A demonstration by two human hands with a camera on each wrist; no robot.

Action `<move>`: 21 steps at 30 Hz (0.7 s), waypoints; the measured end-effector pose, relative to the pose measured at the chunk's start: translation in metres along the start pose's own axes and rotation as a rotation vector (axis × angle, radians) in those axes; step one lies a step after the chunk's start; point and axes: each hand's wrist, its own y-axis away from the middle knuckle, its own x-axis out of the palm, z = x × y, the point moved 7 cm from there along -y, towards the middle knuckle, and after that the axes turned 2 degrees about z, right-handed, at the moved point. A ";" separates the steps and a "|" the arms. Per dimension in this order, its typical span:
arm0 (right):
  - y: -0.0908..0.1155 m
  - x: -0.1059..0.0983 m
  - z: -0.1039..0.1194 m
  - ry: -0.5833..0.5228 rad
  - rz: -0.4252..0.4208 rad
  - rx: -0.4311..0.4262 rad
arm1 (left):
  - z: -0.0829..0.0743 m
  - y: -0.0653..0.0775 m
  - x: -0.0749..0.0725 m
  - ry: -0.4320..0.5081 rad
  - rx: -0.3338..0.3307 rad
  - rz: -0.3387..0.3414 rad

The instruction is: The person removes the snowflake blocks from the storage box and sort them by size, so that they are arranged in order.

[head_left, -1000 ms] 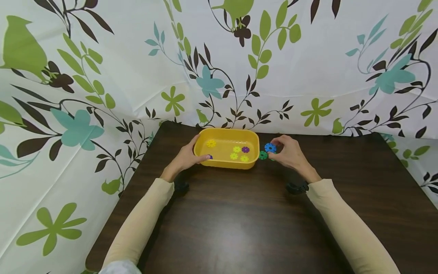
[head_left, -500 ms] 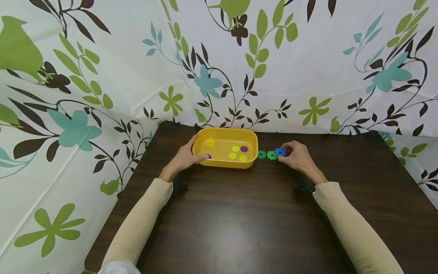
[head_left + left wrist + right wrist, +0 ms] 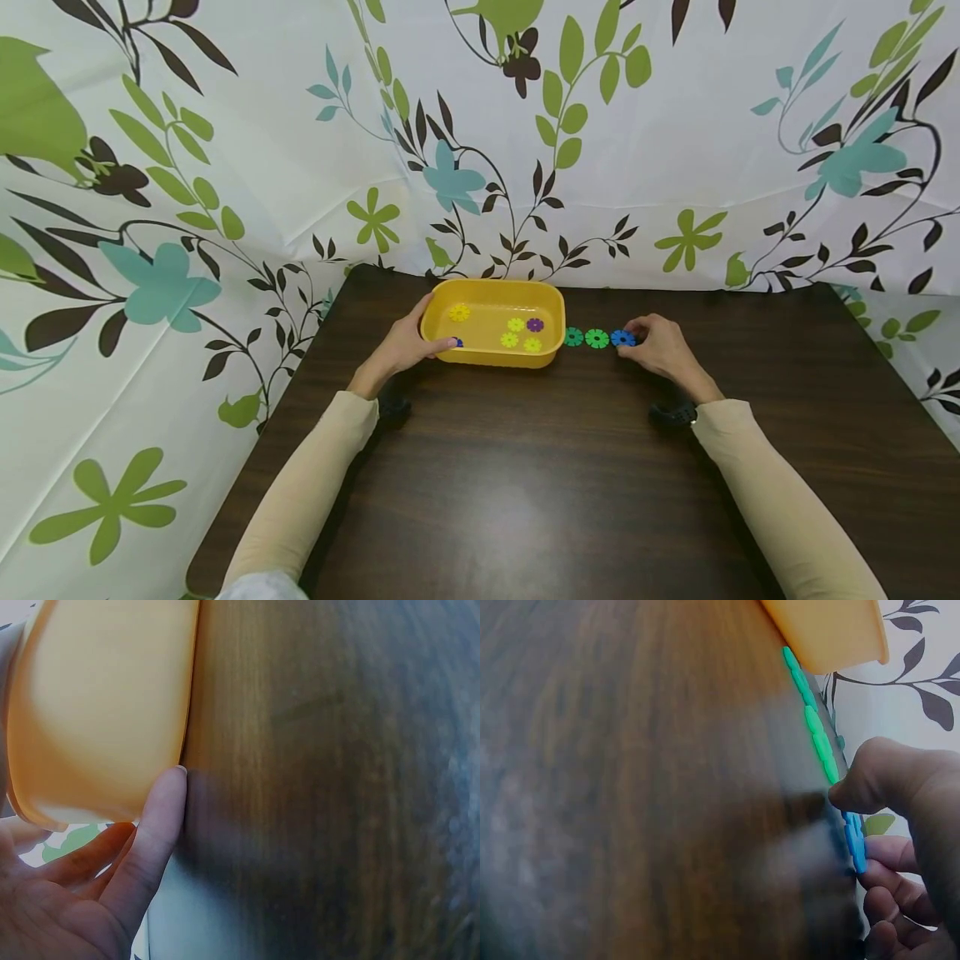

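My left hand [image 3: 405,340] grips the left end of a yellow plastic tub [image 3: 491,357], its thumb over the front rim. In the left wrist view the thumb [image 3: 154,832] lies along the tub's wall [image 3: 105,712]. My right hand [image 3: 663,348] pinches a blue flower-shaped disc [image 3: 622,337] at the right end of a short row. Left of it lie a green disc [image 3: 597,338] and a darker green disc [image 3: 573,337], the latter close beside the tub. The right wrist view shows the blue disc [image 3: 855,844] edge-on, between thumb and fingers.
In the tub are several yellow discs [image 3: 459,312], a purple disc [image 3: 535,325] and a dark blue one [image 3: 459,342] partly behind the left thumb. The tub stands near the back edge of a dark wooden table [image 3: 510,467]. A patterned white cloth [image 3: 300,150] hangs behind.
My right hand has moved right and lowered the blue disc from above the green discs to the row's right end. The second green disc has come into full view. The left hand stays put.
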 end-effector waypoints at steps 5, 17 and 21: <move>-0.001 0.002 -0.003 -0.014 0.040 0.037 | 0.000 0.000 0.000 0.002 0.008 0.000; -0.003 0.000 -0.004 -0.048 0.120 0.096 | -0.001 0.001 0.000 -0.002 0.020 -0.006; -0.001 0.000 -0.004 -0.053 0.117 0.091 | 0.000 0.000 0.000 -0.007 0.026 -0.004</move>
